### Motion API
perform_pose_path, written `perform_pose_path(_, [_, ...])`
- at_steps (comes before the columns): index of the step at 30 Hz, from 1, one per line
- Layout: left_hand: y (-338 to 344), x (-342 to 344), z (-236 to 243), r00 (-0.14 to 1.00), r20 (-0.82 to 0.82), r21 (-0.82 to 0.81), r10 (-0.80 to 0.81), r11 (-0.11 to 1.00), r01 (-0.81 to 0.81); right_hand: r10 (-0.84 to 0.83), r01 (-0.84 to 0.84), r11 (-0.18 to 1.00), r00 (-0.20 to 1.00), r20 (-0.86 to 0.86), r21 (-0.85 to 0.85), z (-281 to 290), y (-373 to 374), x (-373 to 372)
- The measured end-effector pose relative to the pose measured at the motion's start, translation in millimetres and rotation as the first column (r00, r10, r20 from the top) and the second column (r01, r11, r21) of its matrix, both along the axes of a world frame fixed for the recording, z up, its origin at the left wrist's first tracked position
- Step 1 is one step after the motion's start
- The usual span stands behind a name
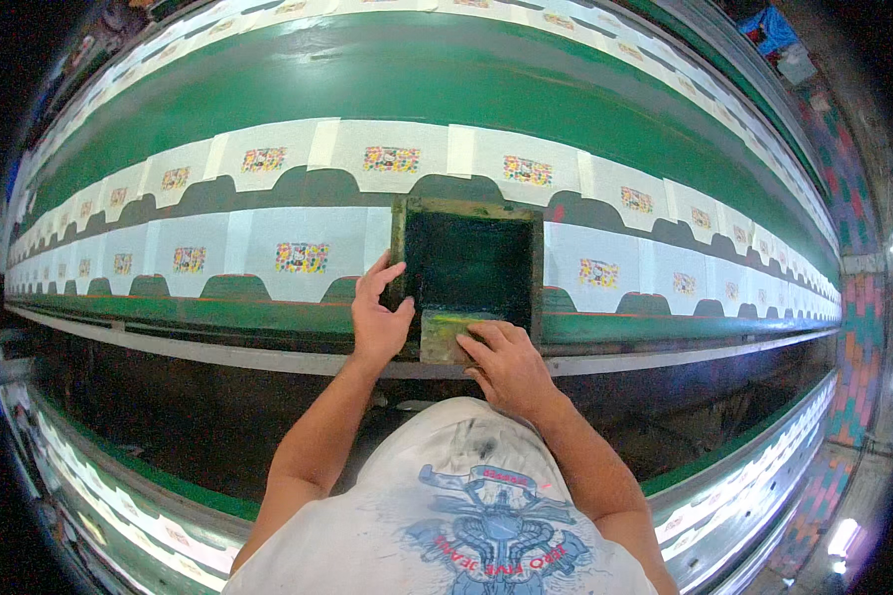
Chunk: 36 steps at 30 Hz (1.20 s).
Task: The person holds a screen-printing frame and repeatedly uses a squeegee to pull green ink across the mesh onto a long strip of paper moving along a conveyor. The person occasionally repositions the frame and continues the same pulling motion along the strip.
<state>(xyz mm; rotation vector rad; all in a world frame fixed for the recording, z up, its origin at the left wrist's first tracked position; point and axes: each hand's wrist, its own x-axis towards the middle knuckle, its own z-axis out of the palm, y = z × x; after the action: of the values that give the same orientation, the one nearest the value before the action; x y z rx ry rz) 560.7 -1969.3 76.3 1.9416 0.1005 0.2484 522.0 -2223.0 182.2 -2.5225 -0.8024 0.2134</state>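
A screen printing frame (538, 268) with a dark mesh and worn wooden sides lies on a row of white fabric pieces on the long green table. My left hand (377, 312) grips the frame's left side, its fingers along the edge and thumb near the lower corner. A squeegee (442, 339), a flat block smeared with yellow-green ink, sits at the near end of the frame. My right hand (509, 365) holds the squeegee at its right part, fingers over the top; the thumb is partly hidden below. The fabric under the frame is covered.
Printed white pieces (303, 233) with colourful rectangles run left and right of the frame, and another row (392, 159) lies behind it. A pale rail (238, 355) edges the green table (367, 74). More tables with pieces (754, 486) stand on my near side.
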Motion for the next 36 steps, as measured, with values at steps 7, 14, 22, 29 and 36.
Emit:
perform_pose_path(7, [-1.9, 1.0, -1.9, 0.998, 0.021, -0.135, 0.063, 0.989, -0.06, -0.458, 0.433, 0.854, 0.889, 0.019, 0.288, -28.6, -51.5, -26.9])
perform_pose_path(14, [-63.9, 8.5, 15.0, 0.993, 0.119, -0.195, 0.02, 0.981, 0.003, -0.544, 0.584, 0.616, 0.801, -0.251, 0.528, -47.1, -123.1, -36.5])
perform_pose_path(22, [-206.2, 18.0, -9.1, 0.992, 0.128, -0.361, 0.024, 0.932, 0.024, -0.645, 0.659, 0.544, 0.724, -0.244, 0.52, -50.8, -245.8, -36.4])
perform_pose_path(29, [-260.2, 15.4, -16.8, 0.999, 0.03, -0.367, 0.031, 0.93, -0.018, -0.561, 0.596, 0.541, 0.782, -0.273, 0.593, -56.4, -316.1, -38.6])
perform_pose_path(36, [-267.2, 12.1, -19.1, 0.999, 0.02, -0.365, 0.031, 0.931, -0.021, -0.493, 0.519, 0.586, 0.838, -0.234, 0.622, -53.5, -337.9, -39.3])
